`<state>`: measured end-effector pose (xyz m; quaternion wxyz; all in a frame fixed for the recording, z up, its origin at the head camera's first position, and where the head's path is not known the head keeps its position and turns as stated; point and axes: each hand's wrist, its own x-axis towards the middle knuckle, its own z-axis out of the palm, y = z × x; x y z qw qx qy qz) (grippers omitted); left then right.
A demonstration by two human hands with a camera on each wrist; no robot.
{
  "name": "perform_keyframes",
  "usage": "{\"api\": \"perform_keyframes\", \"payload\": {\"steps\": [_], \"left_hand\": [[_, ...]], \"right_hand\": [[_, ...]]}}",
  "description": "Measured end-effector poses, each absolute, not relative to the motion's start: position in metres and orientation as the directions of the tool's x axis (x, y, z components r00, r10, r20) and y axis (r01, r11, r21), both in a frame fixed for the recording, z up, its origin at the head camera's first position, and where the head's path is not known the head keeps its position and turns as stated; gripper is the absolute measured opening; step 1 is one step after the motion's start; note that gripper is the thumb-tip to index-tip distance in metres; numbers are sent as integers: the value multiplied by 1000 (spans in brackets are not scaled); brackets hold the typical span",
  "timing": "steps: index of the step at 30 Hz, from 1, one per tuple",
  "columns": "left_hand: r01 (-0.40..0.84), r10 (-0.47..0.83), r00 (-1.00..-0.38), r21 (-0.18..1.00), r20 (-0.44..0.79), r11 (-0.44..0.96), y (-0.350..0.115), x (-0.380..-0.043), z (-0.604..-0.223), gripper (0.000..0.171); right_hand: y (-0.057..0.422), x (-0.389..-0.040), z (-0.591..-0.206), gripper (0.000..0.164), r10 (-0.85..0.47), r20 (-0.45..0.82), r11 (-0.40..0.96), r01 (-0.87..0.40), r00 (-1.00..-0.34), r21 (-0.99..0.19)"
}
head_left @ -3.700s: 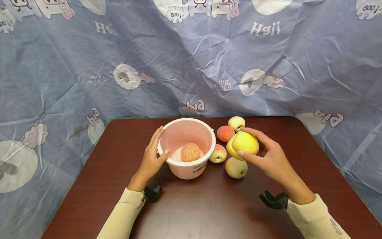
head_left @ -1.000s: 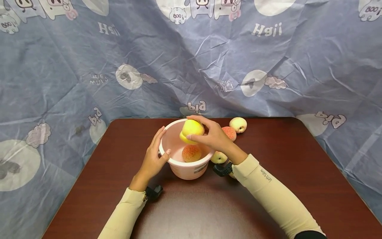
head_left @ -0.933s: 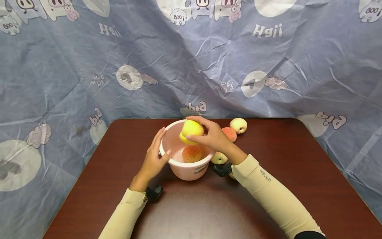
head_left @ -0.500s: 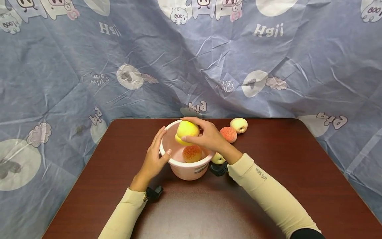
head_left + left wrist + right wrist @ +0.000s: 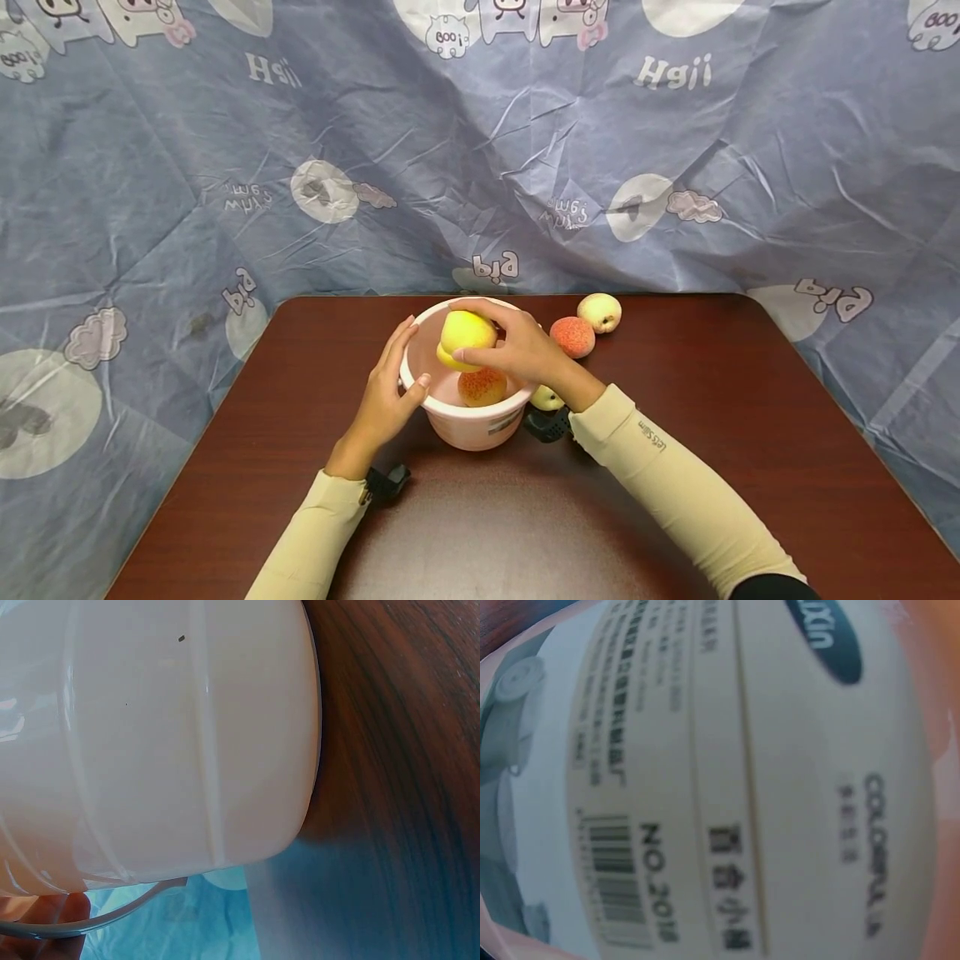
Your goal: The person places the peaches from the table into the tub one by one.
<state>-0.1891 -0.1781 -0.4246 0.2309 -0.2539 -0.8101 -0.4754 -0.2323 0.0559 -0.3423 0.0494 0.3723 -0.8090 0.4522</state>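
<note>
A pale pink bucket (image 5: 474,429) stands on the table, and my left hand (image 5: 381,408) holds its left side, thumb at the rim and fingers along the outside. In the left wrist view, fingertips (image 5: 71,915) show beside the bucket's wire handle (image 5: 112,921). My right hand (image 5: 517,343) grips a yellow peach (image 5: 467,335) between thumb and fingers, within the bucket's mouth. Under it, an orange-red speckled peach (image 5: 482,388) rests inside the bucket, partly overlapped by the yellow one. The right wrist view is filled by the bucket's printed label (image 5: 705,787).
Right of the bucket, a red peach (image 5: 573,337) and a cream-coloured peach (image 5: 600,313) lie on the brown table (image 5: 750,433). A pale fruit (image 5: 546,399) shows partly behind my right wrist. A blue printed cloth (image 5: 420,150) hangs behind the table.
My right hand has carried the yellow peach left from above the other fruit into the bucket's mouth. In the last second it shifts slightly left and down. My left hand stays put.
</note>
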Motion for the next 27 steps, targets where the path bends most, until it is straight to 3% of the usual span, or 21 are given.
{"api": "perform_keyframes", "payload": {"steps": [7,16,22,27], "left_hand": [[624,195,-772,662,605,414,-172,-177,-407,70],[633,187,-762,653,619,416,-178,-188,-423,71],[625,187,-769,660,611,416,-178,-188,-425,71],[623,187,-771,662,609,417,-176,-187,-422,71]], "right_hand": [[56,-235,-344,58,-600,453,271,-700,-659,-660],[48,-240,-348,53,-683,531,205,-829,-502,-520],[47,-234,-349,56,-699,427,360,-798,-574,-484],[46,-231,-347,54,-719,356,394,-772,-597,-499]]}}
